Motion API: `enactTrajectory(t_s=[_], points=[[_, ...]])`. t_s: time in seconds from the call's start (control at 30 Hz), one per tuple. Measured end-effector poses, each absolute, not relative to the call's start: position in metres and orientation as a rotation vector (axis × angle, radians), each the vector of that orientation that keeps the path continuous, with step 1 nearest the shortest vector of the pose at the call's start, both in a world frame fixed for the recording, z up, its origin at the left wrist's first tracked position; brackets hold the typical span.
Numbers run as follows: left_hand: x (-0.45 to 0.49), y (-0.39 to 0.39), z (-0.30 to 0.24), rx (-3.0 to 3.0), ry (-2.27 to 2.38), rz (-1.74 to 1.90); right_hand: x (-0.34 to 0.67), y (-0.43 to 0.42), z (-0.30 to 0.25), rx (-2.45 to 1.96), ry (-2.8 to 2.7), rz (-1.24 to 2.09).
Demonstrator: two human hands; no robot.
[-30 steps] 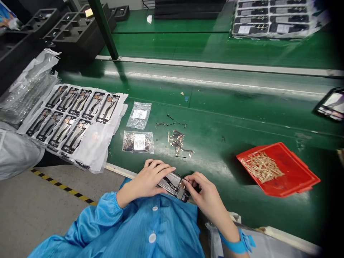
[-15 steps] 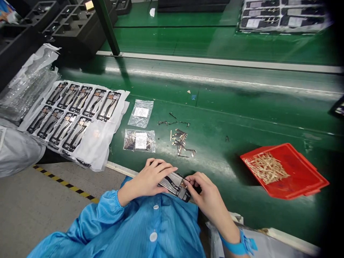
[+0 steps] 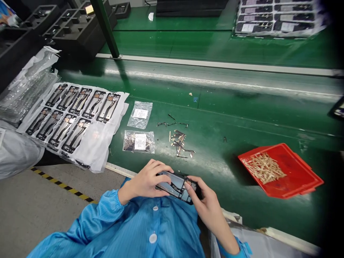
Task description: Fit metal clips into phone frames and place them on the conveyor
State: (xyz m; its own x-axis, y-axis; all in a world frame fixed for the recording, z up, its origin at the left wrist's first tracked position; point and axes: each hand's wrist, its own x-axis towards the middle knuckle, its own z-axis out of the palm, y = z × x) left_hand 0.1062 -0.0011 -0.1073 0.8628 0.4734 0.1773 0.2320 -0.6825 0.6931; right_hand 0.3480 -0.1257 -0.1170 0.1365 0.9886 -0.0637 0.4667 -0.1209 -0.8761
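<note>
Holding a black phone frame (image 3: 176, 182) over the near edge of a green bench (image 3: 215, 165), two bare hands meet just beyond the front of a blue smock (image 3: 129, 222). The left hand (image 3: 152, 179) is partly closed around the frame's left end, fingers bent over the far side and thumb toward the near side. The right hand (image 3: 205, 197) is curled about the right end, its thumb laid on the inner face near a coppery patch; whether a small loose part lies under that thumb cannot be told.

For fine work at this spot, a firm left grip on the rims and light, flat thumb pressure on the right would probably serve best, sparing the dark ribbon cable from creasing.

The frame's inner face is turned up toward the viewer. Its long axis slants from far left to near right, and the end with the coppery patch points right and slightly near. Beyond it lie a pile of small strips (image 3: 179, 139) and a labelled bag (image 3: 139, 142); a red bin (image 3: 303, 179) sits well to the right.
</note>
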Motion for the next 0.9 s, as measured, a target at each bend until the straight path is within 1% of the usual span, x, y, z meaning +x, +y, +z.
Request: enactTrajectory(t_s=[0.1, 0.17, 0.3, 0.37, 0.47, 0.63, 0.73, 0.8, 0.9], points=[[0.11, -0.007, -0.098, 2.35, 0.532, 0.483, 0.344, -0.123, -0.103, -1.657, -1.122, 1.145], [0.113, -0.01, -0.092, 2.366, 0.559, 0.516, 0.344, -0.122, -0.096, -1.646, -0.97, 1.174], [0.118, -0.013, -0.082, 2.297, 0.627, 0.642, 0.352, -0.119, -0.089, -1.575, -0.965, 1.33], [0.12, -0.013, -0.078, 2.252, 0.653, 0.637, 0.357, -0.118, -0.089, -1.538, -0.96, 1.419], [0.122, -0.014, -0.075, 2.224, 0.685, 0.563, 0.359, -0.116, -0.092, -1.524, -0.908, 1.449], [0.123, -0.015, -0.072, 2.235, 0.725, 0.509, 0.352, -0.114, -0.096, -1.581, -0.87, 1.324], [0.123, -0.011, -0.069, 2.239, 0.713, 0.429, 0.355, -0.114, -0.099, -1.578, -0.97, 1.274], [0.121, -0.007, -0.067, 2.259, 0.701, 0.369, 0.36, -0.113, -0.101, -1.571, -1.114, 1.152], [0.12, -0.003, -0.063, 2.304, 0.67, 0.325, 0.366, -0.11, -0.102, -1.523, -1.276, 0.853]])
